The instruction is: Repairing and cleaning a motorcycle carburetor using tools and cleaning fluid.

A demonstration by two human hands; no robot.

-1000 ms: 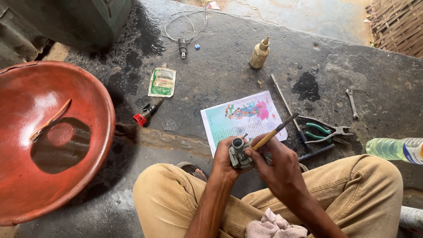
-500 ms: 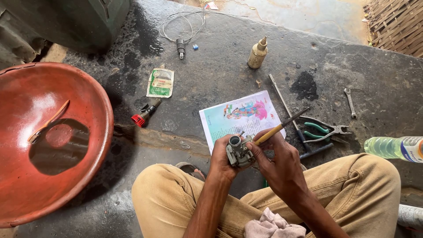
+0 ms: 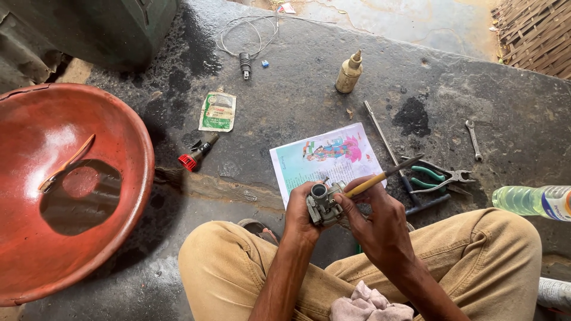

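— Carburettor (image 3: 323,204) first: where does it sit?
— Small grey metal body with a round opening on top, held above the person's crossed legs, over the near edge of a printed coloured sheet (image 3: 326,158) that lies on the dark concrete floor (image 3: 297,107)
— Which hand has it?
— Left hand (image 3: 302,215), fingers wrapped shut around its lower side. Right hand (image 3: 380,221) is closed on a yellow-handled tool (image 3: 380,177), pinched between thumb and fingers; the dark end of the tool points up and to the right, away from the body, while the yellow end meets the carburettor. I cannot tell what kind of tip it has
— What is close by?
— Pale rag (image 3: 369,306) in the lap between the tan trousers (image 3: 476,255). Just right of the hands, green-handled pliers (image 3: 437,177) lie on the floor beside a long thin metal rod (image 3: 380,134), and a small spanner (image 3: 473,138) lies further right. A clear plastic bottle (image 3: 532,201) of greenish liquid lies on its side at the right edge
— And further off?
— A tan squeeze bottle (image 3: 349,72) stands upright beyond the sheet. A coil of thin wire (image 3: 247,41) with a dark plug lies near the top. A flat green and white sachet (image 3: 217,111) lies left of the sheet, with a small tool with a red cap (image 3: 196,154) just below it. A big red basin (image 3: 65,184) fills the left side, holding dark liquid and a thin stick
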